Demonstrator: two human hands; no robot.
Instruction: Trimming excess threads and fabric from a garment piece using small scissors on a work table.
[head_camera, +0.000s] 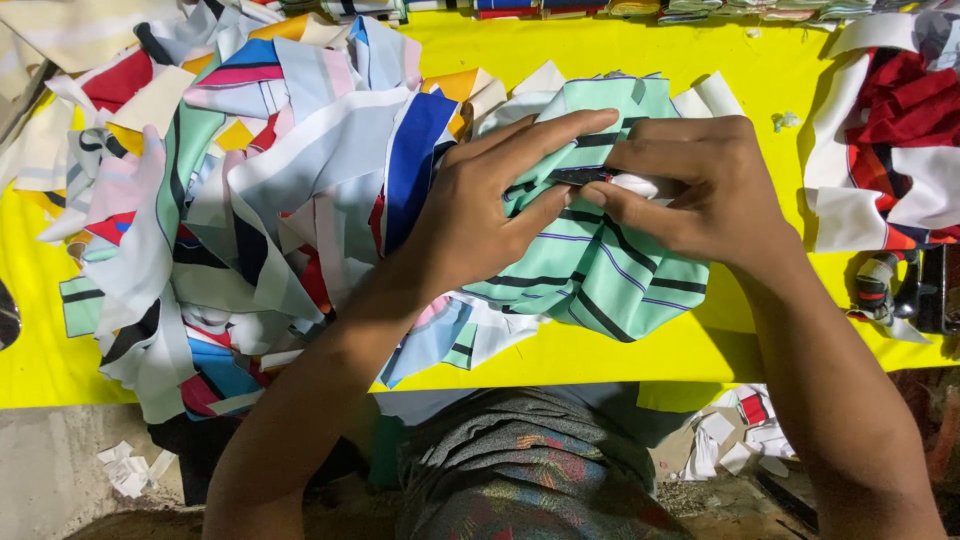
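On the yellow table (760, 80), both hands' fingers (560, 135) pinch a green striped cloth (600, 270) beside a scrap heap (250, 180).

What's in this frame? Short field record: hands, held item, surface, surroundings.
left hand: pinching the green striped fabric piece at its upper fold
right hand: gripping the same fold, fingertips meeting the left
surface: yellow table
left of hands: pile of mixed striped fabric scraps
right edge: red and white fabric pieces
floor: white paper scraps
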